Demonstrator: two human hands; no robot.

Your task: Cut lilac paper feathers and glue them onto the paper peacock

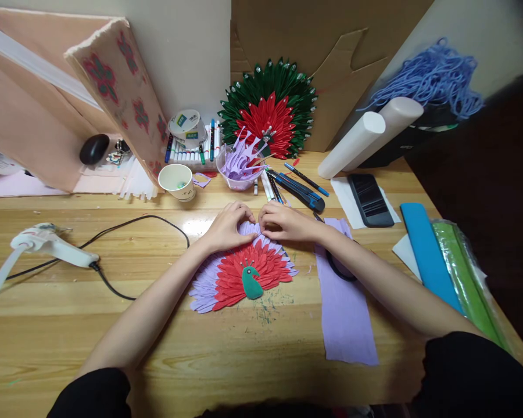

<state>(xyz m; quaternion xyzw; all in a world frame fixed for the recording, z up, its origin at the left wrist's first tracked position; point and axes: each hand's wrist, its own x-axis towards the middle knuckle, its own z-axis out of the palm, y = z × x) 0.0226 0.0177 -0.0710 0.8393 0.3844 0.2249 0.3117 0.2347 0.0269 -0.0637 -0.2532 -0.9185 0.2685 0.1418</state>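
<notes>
Wooden table (113,325) | paper peacock (244,273) flat at centre: teal body, red inner feathers, lilac outer fan | left hand (226,226), right hand (285,223) fingertips pinching its far lilac edge.

You're in a black short-sleeved top, sleeves (470,371) ending above the elbows; forearms, left hand (226,227) and right hand (287,223) all bare.

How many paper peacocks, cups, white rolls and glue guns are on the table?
Paper peacocks: 2 (purple-and-red peacock, touched by left hand and right hand; green-and-red peacock at the back)
Cups: 2 (paper cup; clear cup)
White rolls: 2 (front roll; back roll)
Glue guns: 1 (glue gun)
Total: 7
</notes>
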